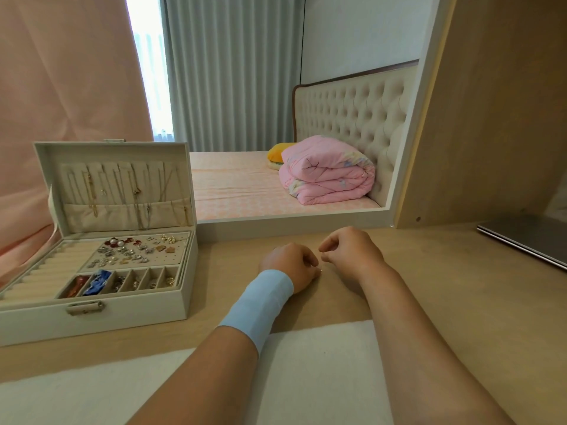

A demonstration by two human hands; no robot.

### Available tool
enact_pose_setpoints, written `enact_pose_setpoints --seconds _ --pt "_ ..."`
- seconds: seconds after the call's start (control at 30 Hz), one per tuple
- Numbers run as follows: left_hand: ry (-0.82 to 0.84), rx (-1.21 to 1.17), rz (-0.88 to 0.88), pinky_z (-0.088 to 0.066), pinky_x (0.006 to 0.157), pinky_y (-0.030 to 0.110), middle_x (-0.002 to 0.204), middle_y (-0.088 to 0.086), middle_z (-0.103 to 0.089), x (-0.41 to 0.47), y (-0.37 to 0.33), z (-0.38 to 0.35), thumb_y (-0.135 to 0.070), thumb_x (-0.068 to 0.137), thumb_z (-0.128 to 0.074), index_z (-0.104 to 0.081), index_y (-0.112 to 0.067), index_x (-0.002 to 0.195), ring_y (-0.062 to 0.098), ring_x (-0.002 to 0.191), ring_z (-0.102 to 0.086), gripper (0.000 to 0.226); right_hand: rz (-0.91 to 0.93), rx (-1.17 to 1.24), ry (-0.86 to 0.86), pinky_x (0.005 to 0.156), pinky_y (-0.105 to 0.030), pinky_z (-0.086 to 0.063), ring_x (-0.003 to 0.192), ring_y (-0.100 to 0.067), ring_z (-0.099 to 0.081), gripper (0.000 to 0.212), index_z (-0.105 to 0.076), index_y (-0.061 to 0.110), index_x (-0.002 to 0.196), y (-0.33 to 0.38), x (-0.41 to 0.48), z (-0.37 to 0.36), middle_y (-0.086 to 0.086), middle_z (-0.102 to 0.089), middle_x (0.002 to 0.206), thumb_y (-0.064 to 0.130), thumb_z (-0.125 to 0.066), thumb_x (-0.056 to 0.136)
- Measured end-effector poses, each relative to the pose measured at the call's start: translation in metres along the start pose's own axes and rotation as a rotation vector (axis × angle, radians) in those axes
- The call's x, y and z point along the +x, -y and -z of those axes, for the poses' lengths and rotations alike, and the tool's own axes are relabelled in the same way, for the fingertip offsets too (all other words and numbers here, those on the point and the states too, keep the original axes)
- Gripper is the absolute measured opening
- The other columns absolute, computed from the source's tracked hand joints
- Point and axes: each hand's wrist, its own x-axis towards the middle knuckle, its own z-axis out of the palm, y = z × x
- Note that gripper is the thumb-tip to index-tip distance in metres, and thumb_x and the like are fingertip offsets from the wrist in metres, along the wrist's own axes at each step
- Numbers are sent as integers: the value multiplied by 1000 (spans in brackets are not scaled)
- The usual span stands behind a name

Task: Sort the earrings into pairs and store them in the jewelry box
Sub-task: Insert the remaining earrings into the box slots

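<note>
Left of the left hand (290,265), the jewelry box (92,320) looks matt and leather-like, with a dull metal clasp (85,308) and cloth lining (122,216). Its earrings (129,253) glint like metal. Under both hands, the desk (445,286) is matt pale wood. Right of the right hand (352,253), the laptop (527,237) is smooth grey metal.

One cream leatherette jewelry box (92,314) has six small front compartments (139,282) in a row. The earrings (129,254) on its perforated pad are too many and too small to count, though two white pearl studs (117,242) stand out. There are two bare hands, a left hand (291,265) and a right hand (351,253). There is one pale blue wristband (260,302), one folded pink quilt (328,173), one yellow cushion (277,151) and one flat grey laptop (527,237).
</note>
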Motion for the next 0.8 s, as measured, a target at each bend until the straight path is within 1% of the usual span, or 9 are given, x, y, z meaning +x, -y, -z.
enact_pose_setpoints --seconds 0.07,0.13,0.23,0.33,0.43,0.57,0.67,0.73,0.8 --pt "3 -2 6 -52 82 28 99 -17 -66 0 -3 -1 -49 86 -65 -71 -39 106 11 97 -59 23 -15 -28 -17 87 -36 -56 95 -12 -66 12 -76 30 94 0 0 1 13 -69 92 21 -76 87" --pt "-15 11 13 -52 78 28 98 -16 -68 1 -7 -4 -52 85 -66 -73 -39 102 11 94 -60 23 -17 -49 -11 85 -33 -55 95 -12 -65 13 -76 30 94 0 0 1 12 -71 96 20 -76 87" --pt "-50 21 32 -52 74 28 96 -13 -69 1 -10 -6 -47 89 -63 -74 -39 96 13 91 -60 15 -9 -61 11 84 -31 -53 98 -12 -65 12 -76 30 93 1 0 0 11 -72 100 20 -76 86" --pt "-74 -18 46 -53 75 29 97 -10 -69 -1 -6 -2 -39 93 -59 -73 -35 98 14 89 -61 16 16 -19 -2 87 -35 -56 96 -12 -67 12 -76 31 89 5 -2 -3 12 -73 97 20 -77 84" --pt "-142 -176 107 -52 75 30 95 -6 -67 -5 4 10 -31 94 -57 -70 -30 93 16 86 -62 13 69 16 -16 86 -34 -56 94 -9 -67 15 -76 31 94 17 -5 -6 13 -73 95 21 -75 83" --pt "-232 -295 132 -50 71 28 93 -4 -67 -17 17 34 -22 91 -58 -70 -27 91 15 80 -61 12 168 14 -4 75 -29 -54 87 -7 -66 20 -76 34 96 46 -13 -13 15 -71 86 21 -67 83" --pt "-246 -292 127 -45 67 25 90 -3 -67 -30 29 55 -23 92 -60 -71 -26 92 13 76 -60 12 240 -10 9 70 -27 -51 84 -7 -64 26 -76 35 97 69 -22 -17 14 -70 82 18 -62 83" --pt "-230 -293 118 -48 71 27 89 -2 -69 -39 40 72 -24 93 -61 -72 -24 93 15 79 -62 11 292 -10 10 67 -28 -50 80 -6 -64 28 -75 35 98 85 -28 -19 13 -69 79 16 -62 82" --pt "-191 -308 100 -49 74 28 85 -2 -69 -49 52 89 -23 93 -61 -72 -22 89 16 79 -64 11 339 -20 11 67 -29 -52 78 -4 -62 27 -74 35 98 101 -35 -21 13 -68 77 16 -64 82"
